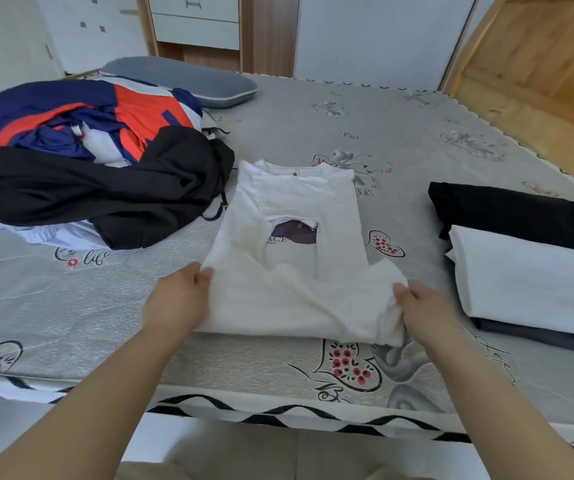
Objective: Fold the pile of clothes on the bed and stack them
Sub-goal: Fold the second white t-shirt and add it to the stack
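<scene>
We have the left hand [178, 299] and right hand [424, 311] each pinching a lower corner of the white cotton T-shirt [299, 258], sides folded in, mid-bed. Judged step: hem-to-collar fold, needing both corners raised evenly. Unfolded pile [84, 164] left, folded stack [535, 271] right.

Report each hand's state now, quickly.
Left hand: closed, fingers pinching the white shirt at its lower left edge.
Right hand: closed, fingers gripping the same shirt's lower right edge.
</scene>
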